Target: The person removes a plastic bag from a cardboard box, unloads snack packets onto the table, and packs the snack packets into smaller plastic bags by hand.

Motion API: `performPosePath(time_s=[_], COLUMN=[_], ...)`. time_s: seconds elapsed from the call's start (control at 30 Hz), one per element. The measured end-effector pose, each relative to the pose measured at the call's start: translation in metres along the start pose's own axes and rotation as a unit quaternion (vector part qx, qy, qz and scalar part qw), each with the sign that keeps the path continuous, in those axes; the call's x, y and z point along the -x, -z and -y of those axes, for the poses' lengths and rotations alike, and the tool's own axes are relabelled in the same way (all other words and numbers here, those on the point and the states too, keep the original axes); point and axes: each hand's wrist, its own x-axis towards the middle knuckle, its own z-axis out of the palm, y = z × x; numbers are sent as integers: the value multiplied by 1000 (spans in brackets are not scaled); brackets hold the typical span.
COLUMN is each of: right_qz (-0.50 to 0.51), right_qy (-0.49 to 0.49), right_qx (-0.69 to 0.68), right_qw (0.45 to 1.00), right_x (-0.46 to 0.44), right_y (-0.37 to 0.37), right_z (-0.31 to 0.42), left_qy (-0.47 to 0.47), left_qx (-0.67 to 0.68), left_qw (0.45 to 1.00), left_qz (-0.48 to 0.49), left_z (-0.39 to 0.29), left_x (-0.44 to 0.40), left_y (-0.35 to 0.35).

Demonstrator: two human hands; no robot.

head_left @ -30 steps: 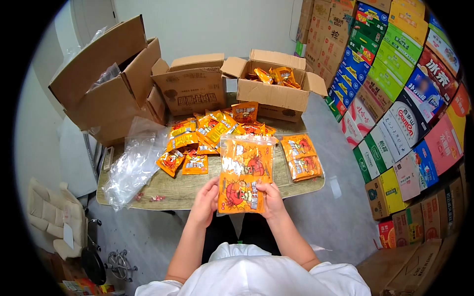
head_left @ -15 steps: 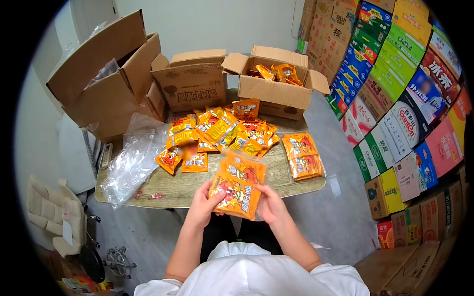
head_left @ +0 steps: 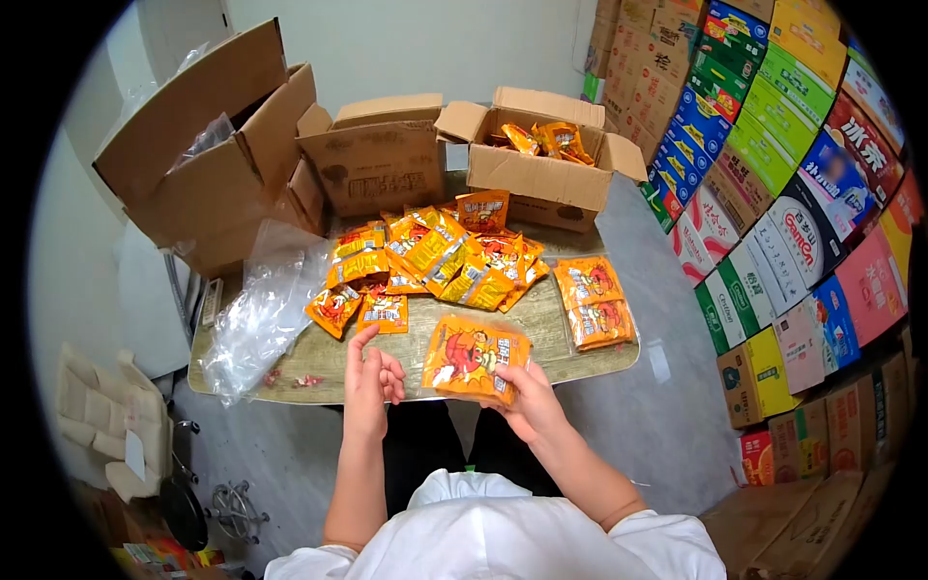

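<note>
One table (head_left: pixel 541 324) lies ahead: right fingers (head_left: pixel 516 376) grip one orange pack (head_left: pixel 462 360), left fingers (head_left: pixel 357 362) hang loose.

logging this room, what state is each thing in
left hand, open, holding nothing
right hand, gripping orange snack pack
loose orange packets, piled
bagged orange packets, lying flat
clear plastic bags, crumpled
right cardboard box, open, packets inside
middle cardboard box, flaps raised
left cardboard box, open
office chair, unoccupied
printed cartons, stacked
</note>
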Motion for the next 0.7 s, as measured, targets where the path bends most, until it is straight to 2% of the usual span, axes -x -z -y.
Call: performPosePath(time_s=[0.03,0.07,0.13,0.17,0.2,0.27,0.3,0.33,0.4,0.43,0.53,0.6,0.67,0.7], right_qz=[44,45,72,77,76,108,108,118,129,122,114,130,132,124], right_qy=[-14,-14,-1,-8,-8,-14,-15,-18,-23,-12,12,48,33,77], right_qx=[40,41,58,67,68,122,122,147,172,177,195,240,245,246], right_qw=[998,998,996,995,995,986,986,982,976,977,974,961,960,958], right_x=[1,1,4,6,6,6,4,2,2,3,1,-2,3,5], right_y=[1,-1,-5,-7,-7,-4,1,7,12,12,16,20,15,12], right_z=[3,-1,-11,-9,-9,-8,-9,-11,-10,-8,-3,-2,4,4], left_qy=[10,8,77,152,152,286,287,288,250,215,168,181,127,128], left_qx=[25,25,159,272,273,438,446,448,352,305,256,260,246,246], left_qw=[999,999,984,950,950,834,826,826,886,908,931,927,941,941], left_qz=[25,24,-30,23,23,175,189,187,171,193,201,200,194,193], left_z=[3,9,28,53,48,33,34,36,39,36,27,28,30,31], left_x=[1,0,-3,-6,-3,8,10,11,13,13,17,16,18,19], left_y=[6,4,-1,14,11,2,0,0,-4,-6,-16,-18,-24,-26])
